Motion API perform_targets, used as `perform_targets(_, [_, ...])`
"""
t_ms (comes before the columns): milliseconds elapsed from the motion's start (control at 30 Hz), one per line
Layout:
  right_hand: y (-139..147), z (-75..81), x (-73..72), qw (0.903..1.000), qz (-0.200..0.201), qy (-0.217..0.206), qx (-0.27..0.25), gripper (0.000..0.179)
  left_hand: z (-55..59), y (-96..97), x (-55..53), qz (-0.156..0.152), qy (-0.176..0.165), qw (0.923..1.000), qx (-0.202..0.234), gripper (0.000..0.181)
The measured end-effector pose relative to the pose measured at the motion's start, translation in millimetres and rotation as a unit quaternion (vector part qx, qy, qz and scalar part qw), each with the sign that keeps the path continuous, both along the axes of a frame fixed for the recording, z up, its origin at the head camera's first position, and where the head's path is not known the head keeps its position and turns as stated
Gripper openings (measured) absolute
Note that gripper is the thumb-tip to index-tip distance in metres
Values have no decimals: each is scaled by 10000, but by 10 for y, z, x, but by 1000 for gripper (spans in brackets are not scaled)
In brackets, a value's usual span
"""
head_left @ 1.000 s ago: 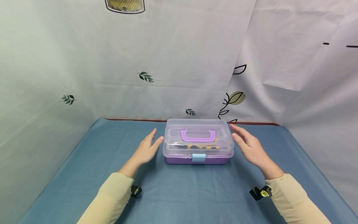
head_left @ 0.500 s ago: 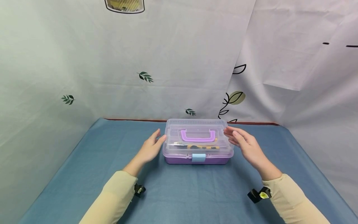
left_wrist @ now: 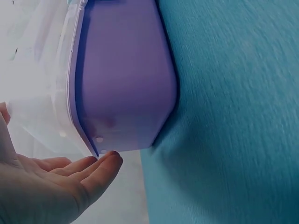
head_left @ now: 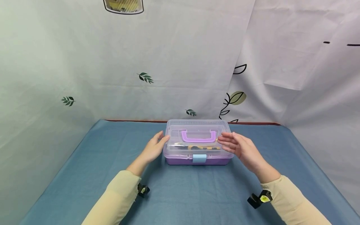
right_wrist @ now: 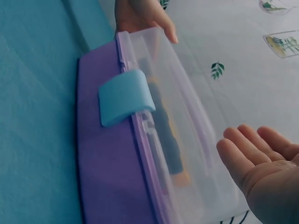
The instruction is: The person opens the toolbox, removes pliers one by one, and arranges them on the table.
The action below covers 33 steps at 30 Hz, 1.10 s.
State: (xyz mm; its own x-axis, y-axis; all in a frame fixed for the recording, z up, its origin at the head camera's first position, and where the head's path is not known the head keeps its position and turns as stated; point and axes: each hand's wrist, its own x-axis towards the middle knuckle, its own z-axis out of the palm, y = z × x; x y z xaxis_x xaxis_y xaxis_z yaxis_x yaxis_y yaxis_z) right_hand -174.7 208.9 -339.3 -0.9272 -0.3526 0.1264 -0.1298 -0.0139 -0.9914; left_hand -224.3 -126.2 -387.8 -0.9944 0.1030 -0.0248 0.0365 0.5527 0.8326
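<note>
A plastic storage box [head_left: 182,161] with a purple base, clear lid [head_left: 172,128], purple carry handle [head_left: 198,140] and light-blue latch [head_left: 199,158] sits on the table, its lid down. My left hand [head_left: 152,150] is at the box's left side; its thumb lies at the lid's edge and its straight fingers [left_wrist: 105,172] reach along the end wall at the lid rim. My right hand [head_left: 247,153] hovers at the right part of the lid, fingers extended and palm turned inward, holding nothing. Through the lid shows a black and orange-yellow item [right_wrist: 166,133].
A blue cloth [head_left: 182,197] covers the table. Behind it and at the sides hang pale curtains [head_left: 180,62] printed with leaves. Black wrist cameras [head_left: 143,190] are strapped at both cream sleeves [head_left: 118,193].
My left hand has moved right, up against the box's left side. My right hand has moved left from beside the box to over the lid's right part. The box has stayed in place.
</note>
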Motion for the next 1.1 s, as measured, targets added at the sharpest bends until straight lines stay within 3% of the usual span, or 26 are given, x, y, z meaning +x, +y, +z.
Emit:
perform_targets(267, [-55, -99, 14, 9965, 612, -538, -179, 65, -18, 51, -43, 120, -182, 9991, 363, 73])
perform_targets(533, [-124, -195, 21, 9888, 806, -1250, 136, 63, -5, 46, -84, 204, -773, 9887, 1265, 76])
perform_targets(833, [-195, -363, 4, 9763, 1050, -1878, 243, 65, -1, 23, -125, 161, -1001, 9845, 1434, 78])
perform_targets(1100, [-273, -541, 35, 9616, 1257, -2437, -106, 67, -8, 11, -109, 120, -1089, 9826, 1501, 80])
